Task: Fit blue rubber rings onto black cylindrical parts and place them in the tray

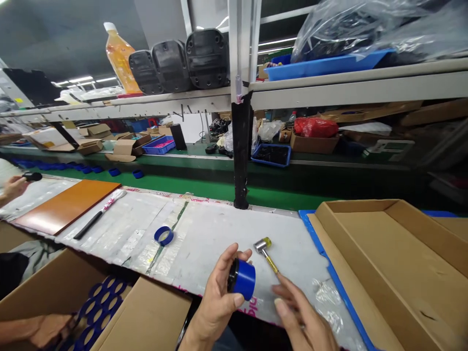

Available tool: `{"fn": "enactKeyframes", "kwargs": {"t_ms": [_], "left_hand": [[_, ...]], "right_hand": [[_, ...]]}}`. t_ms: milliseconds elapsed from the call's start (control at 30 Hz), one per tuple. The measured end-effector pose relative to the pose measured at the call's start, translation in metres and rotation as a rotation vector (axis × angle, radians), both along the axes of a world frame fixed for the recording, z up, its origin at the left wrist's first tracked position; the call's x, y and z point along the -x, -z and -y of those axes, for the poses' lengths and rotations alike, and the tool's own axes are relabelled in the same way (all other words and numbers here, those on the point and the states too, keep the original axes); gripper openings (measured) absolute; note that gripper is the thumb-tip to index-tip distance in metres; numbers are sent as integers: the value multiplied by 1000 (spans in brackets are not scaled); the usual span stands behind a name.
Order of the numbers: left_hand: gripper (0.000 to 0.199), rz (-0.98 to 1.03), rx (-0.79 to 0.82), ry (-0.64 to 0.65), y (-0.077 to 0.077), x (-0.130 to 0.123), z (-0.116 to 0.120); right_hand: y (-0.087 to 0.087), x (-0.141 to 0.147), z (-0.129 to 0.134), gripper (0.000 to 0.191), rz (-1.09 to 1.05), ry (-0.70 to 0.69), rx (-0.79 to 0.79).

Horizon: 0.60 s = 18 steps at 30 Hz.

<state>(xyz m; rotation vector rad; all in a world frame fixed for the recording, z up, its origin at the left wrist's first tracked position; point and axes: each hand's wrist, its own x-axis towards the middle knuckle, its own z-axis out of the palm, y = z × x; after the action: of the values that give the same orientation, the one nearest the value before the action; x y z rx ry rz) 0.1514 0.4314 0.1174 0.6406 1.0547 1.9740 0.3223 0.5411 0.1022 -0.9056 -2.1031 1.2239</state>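
Observation:
My left hand (pixel 219 292) holds a blue cylinder (pixel 244 280) with a black part at its left end, above the front edge of the white work surface (pixel 212 219). To its right is my right hand (pixel 302 312), fingers apart, with nothing in its grasp. Just beyond those fingers lies a small hammer (pixel 269 257) with a metal and yellow head; its handle end meets or passes behind a fingertip. A single blue ring (pixel 164 236) rests on the surface left of my hands.
A cardboard tray (pixel 358 239) stands at right. At lower left, another person's hand (pixel 51 329) reaches into a box of blue rings (pixel 104 302); a second hand (pixel 12 189) holds a black part. A mallet (pixel 98 214) and brown board (pixel 69 204) lie left. A black-wrapped post (pixel 240 151) rises centrally.

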Motion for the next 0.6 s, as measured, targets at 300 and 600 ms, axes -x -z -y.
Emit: {"fn": "enactKeyframes", "kwargs": {"t_ms": [300, 600], "left_hand": [[93, -119, 52, 115, -10, 0, 5], [70, 5, 230, 22, -20, -10, 3]], "right_hand": [[-18, 51, 23, 62, -345, -75, 422], [-8, 45, 12, 49, -183, -51, -345]]}}
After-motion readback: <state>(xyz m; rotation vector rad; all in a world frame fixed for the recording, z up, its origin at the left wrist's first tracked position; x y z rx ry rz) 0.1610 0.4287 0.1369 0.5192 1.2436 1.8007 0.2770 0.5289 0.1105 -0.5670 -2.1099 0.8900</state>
